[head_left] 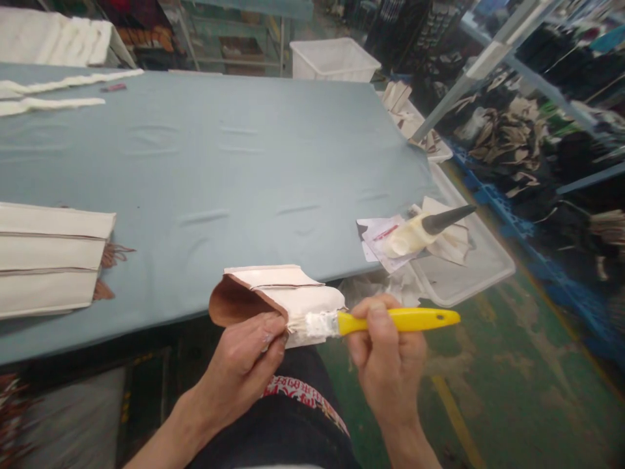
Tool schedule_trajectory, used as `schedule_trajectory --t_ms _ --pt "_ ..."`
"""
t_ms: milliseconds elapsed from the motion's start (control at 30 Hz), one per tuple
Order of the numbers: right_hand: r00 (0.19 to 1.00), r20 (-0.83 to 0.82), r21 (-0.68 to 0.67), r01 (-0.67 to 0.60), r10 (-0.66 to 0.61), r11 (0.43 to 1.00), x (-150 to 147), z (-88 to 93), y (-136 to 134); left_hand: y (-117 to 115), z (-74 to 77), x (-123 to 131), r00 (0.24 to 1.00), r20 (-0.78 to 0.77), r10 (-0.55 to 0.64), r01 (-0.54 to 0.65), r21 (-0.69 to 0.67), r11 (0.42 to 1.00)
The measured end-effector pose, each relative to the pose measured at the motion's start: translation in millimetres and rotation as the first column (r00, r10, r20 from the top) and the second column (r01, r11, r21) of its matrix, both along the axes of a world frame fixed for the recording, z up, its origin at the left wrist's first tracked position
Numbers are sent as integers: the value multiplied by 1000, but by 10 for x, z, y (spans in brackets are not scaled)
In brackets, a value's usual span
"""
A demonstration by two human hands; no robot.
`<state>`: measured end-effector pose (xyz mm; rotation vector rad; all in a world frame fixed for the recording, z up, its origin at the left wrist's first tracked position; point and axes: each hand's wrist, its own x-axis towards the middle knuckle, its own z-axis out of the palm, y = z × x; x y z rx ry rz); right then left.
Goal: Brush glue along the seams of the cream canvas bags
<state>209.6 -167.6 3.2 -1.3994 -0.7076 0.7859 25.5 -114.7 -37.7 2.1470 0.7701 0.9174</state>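
My left hand (249,358) pinches the near edge of a cream-coloured leather piece (283,281), whose brown inner side curls open at the left. The piece is at the table's front edge, partly beyond it. In my right hand (390,365) is a brush (405,320) with a yellow handle, held between thumb and fingers. Its bristles are coated in white paste and rest against the leather piece, just right of my left fingertips. A pale bottle with a dark pointed nozzle (430,228) lies tilted at the table's right corner.
A blue-grey covered table (273,163) spans the middle. Stacked cream leather pieces (49,260) lie at left, and white strips (58,83) behind them. A translucent bin (469,280) stands off the right edge, a white crate (332,60) behind the table. A metal post (469,85) rises at right.
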Motion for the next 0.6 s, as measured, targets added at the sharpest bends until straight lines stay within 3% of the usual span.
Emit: schedule_trajectory --t_ms 100,300,533,600 --pt "995 -82 1 -61 60 998 132 -28 -33 -47 9 137 1000 9 16 -16 5 1000" --pt "984 -115 19 140 -137 990 621 -204 5 -152 76 399 996 7 91 -89 -119 989" --pt "980 -198 26 -19 24 999 667 -185 -133 -260 115 629 993 17 117 -114 -129 985" --pt "975 -223 47 0 10 999 715 -158 -153 -312 108 651 991 10 130 -126 -171 977"
